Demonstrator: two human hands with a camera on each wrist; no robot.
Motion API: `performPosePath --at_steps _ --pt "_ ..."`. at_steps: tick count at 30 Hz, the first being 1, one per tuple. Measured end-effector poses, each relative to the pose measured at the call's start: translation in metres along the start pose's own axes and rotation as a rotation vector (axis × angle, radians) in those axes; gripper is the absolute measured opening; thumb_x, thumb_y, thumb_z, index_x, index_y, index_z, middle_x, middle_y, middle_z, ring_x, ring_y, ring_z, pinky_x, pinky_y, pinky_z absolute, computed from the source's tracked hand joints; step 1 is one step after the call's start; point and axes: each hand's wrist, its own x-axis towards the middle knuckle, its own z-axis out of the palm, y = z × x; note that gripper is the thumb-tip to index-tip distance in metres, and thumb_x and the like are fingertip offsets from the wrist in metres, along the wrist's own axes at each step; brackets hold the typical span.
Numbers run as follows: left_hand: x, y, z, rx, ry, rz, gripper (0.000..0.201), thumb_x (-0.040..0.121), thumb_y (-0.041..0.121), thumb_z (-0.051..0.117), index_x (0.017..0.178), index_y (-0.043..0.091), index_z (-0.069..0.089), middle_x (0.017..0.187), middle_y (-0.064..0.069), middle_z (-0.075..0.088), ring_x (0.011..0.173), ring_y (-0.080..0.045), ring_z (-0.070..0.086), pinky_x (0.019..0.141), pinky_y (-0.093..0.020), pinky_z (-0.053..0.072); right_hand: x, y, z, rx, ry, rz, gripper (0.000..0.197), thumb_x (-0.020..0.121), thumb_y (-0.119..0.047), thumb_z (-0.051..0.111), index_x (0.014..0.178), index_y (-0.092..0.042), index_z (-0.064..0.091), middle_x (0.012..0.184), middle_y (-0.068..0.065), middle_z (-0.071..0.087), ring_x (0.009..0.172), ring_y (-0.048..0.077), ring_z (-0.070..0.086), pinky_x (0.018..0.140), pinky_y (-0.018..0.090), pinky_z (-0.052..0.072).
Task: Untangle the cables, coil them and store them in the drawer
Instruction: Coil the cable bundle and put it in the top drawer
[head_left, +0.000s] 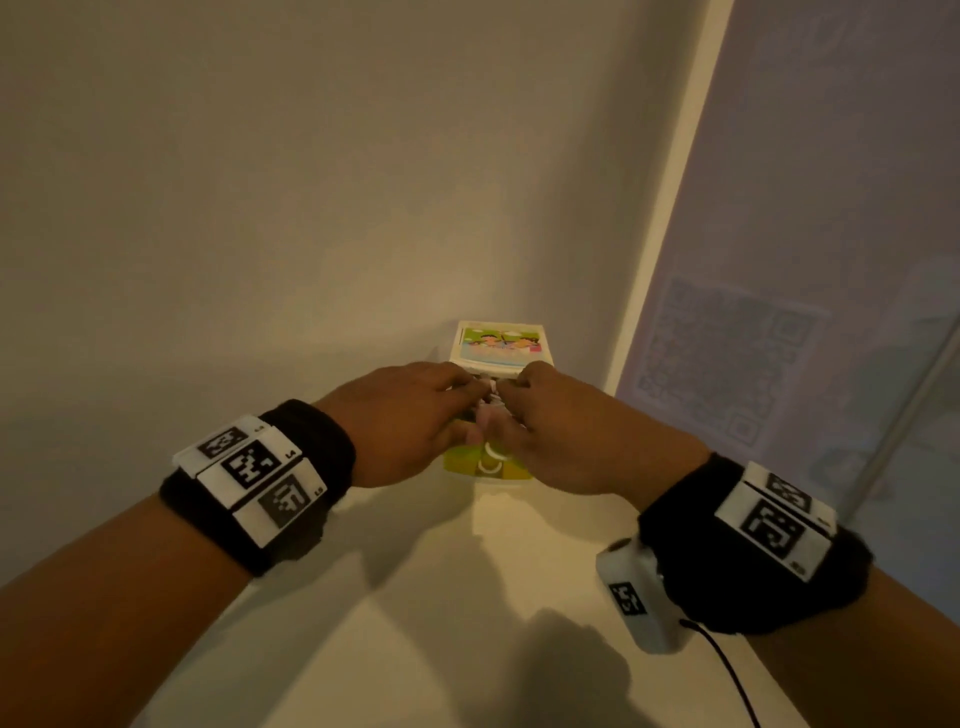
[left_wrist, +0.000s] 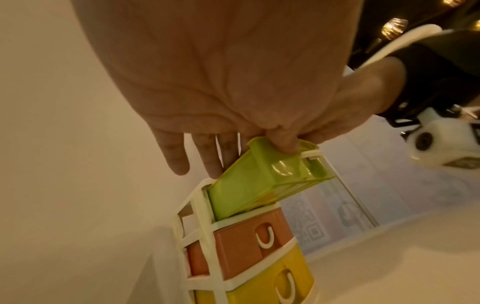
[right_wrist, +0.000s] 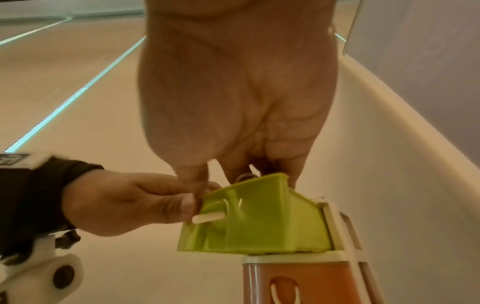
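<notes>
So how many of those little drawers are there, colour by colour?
Green drawer, pulled out: 1
Orange drawer, closed: 1
Yellow drawer, closed: 1
Total: 3 in view, all in one white rack. Anything lower is out of view.

A: The pulled-out translucent green plastic drawer (right_wrist: 259, 222) looks glossy; light glints off its smooth front.

B: Same for the orange plastic drawer (left_wrist: 241, 244) and the yellow plastic drawer (left_wrist: 262, 288) below it, though those look duller. The cream plastic frame (left_wrist: 202, 216) seems matt.

A: The black wristbands (head_left: 317, 441) look like soft, fuzzy cloth, with hard white plastic marker plates (head_left: 249, 478) on them.

B: And the pale tabletop (head_left: 415, 597) is smooth with a slight sheen.
</notes>
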Motion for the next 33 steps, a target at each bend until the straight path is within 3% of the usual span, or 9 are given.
performPosePath --at_steps 4,7,12,15,18,21,24,30,33 --pt "0.007 -0.004 0.006 0.031 0.030 -0.024 0.063 0.093 0.059 0.013 0.147 0.031 0.030 0.149 0.004 0.035 0.131 -0.021 0.038 0.107 -0.039 0.036 -0.007 0.014 0.006 -0.142 0.009 0.024 0.068 0.085 -0.060 0.018 0.134 -0.021 0.043 0.130 0.005 0.054 0.111 0.030 0.052 0.090 0.047 0.048" --pt "0.012 -0.003 0.016 0.061 0.109 -0.053 0.074 0.084 0.058 0.002 0.142 0.031 0.040 0.140 0.003 0.041 0.121 -0.022 0.044 0.098 -0.036 0.040 -0.002 0.022 0.014 -0.147 0.009 0.048 0.065 0.087 -0.056 0.016 0.134 -0.018 0.043 0.127 0.008 0.047 0.110 0.031 0.049 0.089 0.048 0.048" --pt "0.015 0.004 0.017 0.022 0.135 -0.062 0.068 0.089 0.054 0.008 0.139 0.027 0.045 0.135 0.002 0.045 0.118 -0.022 0.047 0.095 -0.036 0.043 -0.008 0.021 0.004 -0.086 0.059 0.066 0.047 0.095 -0.048 0.036 0.135 -0.025 0.046 0.128 0.003 0.054 0.106 0.028 0.058 0.084 0.045 0.051" --pt "0.012 0.008 0.019 -0.068 0.124 -0.065 0.050 0.100 0.043 0.025 0.139 0.023 0.046 0.143 0.003 0.039 0.122 -0.021 0.047 0.100 -0.036 0.043 -0.011 0.017 0.003 -0.165 0.051 0.058 0.042 0.096 -0.046 0.035 0.129 -0.024 0.052 0.121 0.003 0.060 0.102 0.027 0.059 0.079 0.041 0.051" --pt "0.012 0.010 0.017 -0.086 0.121 -0.042 0.056 0.096 0.049 0.020 0.139 0.024 0.047 0.147 0.005 0.041 0.128 -0.021 0.047 0.104 -0.033 0.039 -0.011 0.015 0.003 -0.207 0.064 0.020 0.040 0.097 -0.043 0.035 0.123 -0.021 0.056 0.115 0.004 0.063 0.099 0.028 0.060 0.078 0.043 0.052" --pt "0.017 0.005 0.013 -0.047 0.057 -0.068 0.045 0.101 0.040 0.027 0.140 0.027 0.045 0.148 0.007 0.041 0.130 -0.018 0.044 0.106 -0.032 0.037 -0.008 0.017 0.002 -0.187 0.071 0.005 0.037 0.098 -0.039 0.037 0.121 -0.020 0.058 0.111 0.005 0.064 0.096 0.029 0.061 0.078 0.043 0.053" --pt "0.019 0.004 0.013 0.002 0.094 -0.040 0.064 0.092 0.051 0.013 0.137 0.025 0.050 0.144 0.003 0.049 0.121 -0.024 0.053 0.101 -0.034 0.041 -0.002 0.019 0.008 -0.222 0.086 -0.004 0.033 0.097 -0.034 0.040 0.121 -0.020 0.057 0.111 0.004 0.064 0.093 0.029 0.063 0.074 0.043 0.054" --pt "0.016 0.008 0.018 -0.053 0.150 -0.050 0.061 0.087 0.048 0.021 0.123 0.026 0.064 0.126 0.001 0.066 0.103 -0.028 0.067 0.086 -0.041 0.054 0.002 0.026 0.020 -0.155 0.113 0.004 0.033 0.097 -0.028 0.044 0.128 -0.021 0.053 0.118 0.005 0.057 0.093 0.029 0.062 0.074 0.044 0.055" --pt "0.016 0.007 0.016 0.005 0.131 -0.072 0.062 0.084 0.046 0.015 0.123 0.033 0.062 0.122 0.005 0.068 0.098 -0.024 0.068 0.083 -0.035 0.049 0.006 0.022 0.022 -0.140 0.134 0.045 0.031 0.098 -0.029 0.044 0.123 -0.016 0.057 0.112 0.008 0.047 0.083 0.031 0.060 0.071 0.044 0.054"
